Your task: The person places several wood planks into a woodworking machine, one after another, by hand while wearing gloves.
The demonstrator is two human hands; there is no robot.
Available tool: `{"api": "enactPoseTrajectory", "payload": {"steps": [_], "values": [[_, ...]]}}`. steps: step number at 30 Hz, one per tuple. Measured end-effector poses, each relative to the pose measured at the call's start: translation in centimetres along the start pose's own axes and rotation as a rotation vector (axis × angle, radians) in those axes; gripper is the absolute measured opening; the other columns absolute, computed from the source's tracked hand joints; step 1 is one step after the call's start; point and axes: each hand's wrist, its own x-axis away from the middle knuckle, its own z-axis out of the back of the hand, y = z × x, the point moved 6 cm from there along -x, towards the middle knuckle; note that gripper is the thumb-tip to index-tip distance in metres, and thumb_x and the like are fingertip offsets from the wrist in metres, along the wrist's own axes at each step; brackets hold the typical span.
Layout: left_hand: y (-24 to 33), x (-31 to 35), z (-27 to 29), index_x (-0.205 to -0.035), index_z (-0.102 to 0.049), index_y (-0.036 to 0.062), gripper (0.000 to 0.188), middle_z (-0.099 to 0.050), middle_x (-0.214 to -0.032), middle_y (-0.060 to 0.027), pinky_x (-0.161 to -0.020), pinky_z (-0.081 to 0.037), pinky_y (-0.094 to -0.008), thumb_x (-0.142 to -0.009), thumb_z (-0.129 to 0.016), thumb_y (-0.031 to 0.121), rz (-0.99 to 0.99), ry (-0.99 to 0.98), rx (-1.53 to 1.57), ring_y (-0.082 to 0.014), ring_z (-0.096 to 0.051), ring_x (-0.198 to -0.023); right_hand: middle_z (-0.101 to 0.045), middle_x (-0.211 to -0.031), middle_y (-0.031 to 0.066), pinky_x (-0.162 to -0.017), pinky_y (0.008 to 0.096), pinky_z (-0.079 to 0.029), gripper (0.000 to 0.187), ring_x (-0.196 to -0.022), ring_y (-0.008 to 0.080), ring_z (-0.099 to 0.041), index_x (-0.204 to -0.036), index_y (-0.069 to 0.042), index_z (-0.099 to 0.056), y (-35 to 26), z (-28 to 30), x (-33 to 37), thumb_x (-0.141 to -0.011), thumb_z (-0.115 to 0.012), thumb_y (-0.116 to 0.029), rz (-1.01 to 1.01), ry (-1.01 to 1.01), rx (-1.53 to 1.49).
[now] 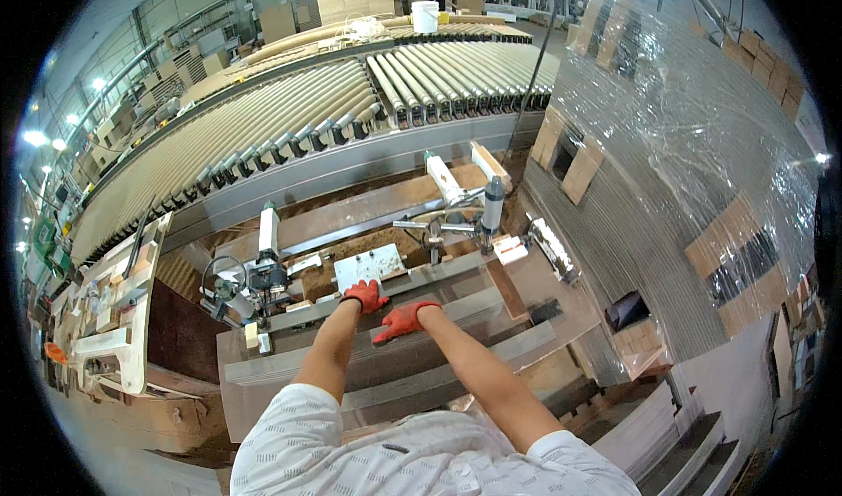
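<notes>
Both of my hands wear red gloves. My left hand (367, 297) reaches over a long grey strip (430, 277) at the front of the machine, its fingers stretched out beside a white metal plate (368, 265). Just right of it and nearer me, my right hand (405, 321) rests flat on long dark boards (329, 349), fingers pointing left. Neither hand appears to grip anything. The undersides of the fingers are hidden.
Clamp units stand left (267, 242) and right (491, 206) on the dusty machine. Behind runs a roller conveyor (289, 110) with a white bucket (424, 17) beyond. A plastic-wrapped stack of boards (605, 224) rises at right; a wooden workbench (114, 321) stands left.
</notes>
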Motion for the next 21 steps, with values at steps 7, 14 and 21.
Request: {"api": "enactPoseTrajectory", "payload": {"steps": [7, 14, 21], "values": [[0.1, -0.2, 0.9, -0.150, -0.047, 0.0107, 0.085, -0.051, -0.152, -0.0262, -0.109, -0.043, -0.0635, -0.093, -0.064, 0.071, -0.012, -0.010, 0.054, -0.0466, -0.053, -0.138, -0.033, -0.171, 0.0123, -0.125, 0.0466, -0.027, 0.131, -0.154, 0.0306, -0.033, -0.167, -0.013, -0.028, 1.4, 0.9, -3.9, -0.071, -0.066, -0.094, -0.240, -0.173, -0.139], [0.9, -0.4, 0.5, -0.144, -0.051, 0.0071, 0.080, -0.054, -0.145, -0.0271, -0.109, -0.038, -0.0703, -0.095, -0.064, 0.069, -0.057, 0.040, 0.106, -0.0498, -0.053, -0.135, -0.042, -0.167, 0.0112, -0.125, 0.0461, -0.030, 0.125, -0.150, 0.0301, -0.040, -0.165, -0.008, -0.037, 3.3, -0.6, -3.8, -0.077, -0.059, -0.094, -0.396, -0.219, -0.229], [-1.9, -1.5, 0.3, -0.144, -0.051, 0.0086, 0.080, -0.053, -0.147, -0.0263, -0.109, -0.038, -0.0708, -0.094, -0.064, 0.069, -0.032, 0.053, 0.096, -0.0484, -0.054, -0.134, -0.058, -0.153, 0.0139, -0.117, 0.0476, -0.039, 0.116, -0.137, 0.0327, -0.053, -0.154, -0.006, -0.054, -0.1, -0.5, -2.6, -0.078, -0.058, -0.093, -0.275, -0.165, -0.179]]}}
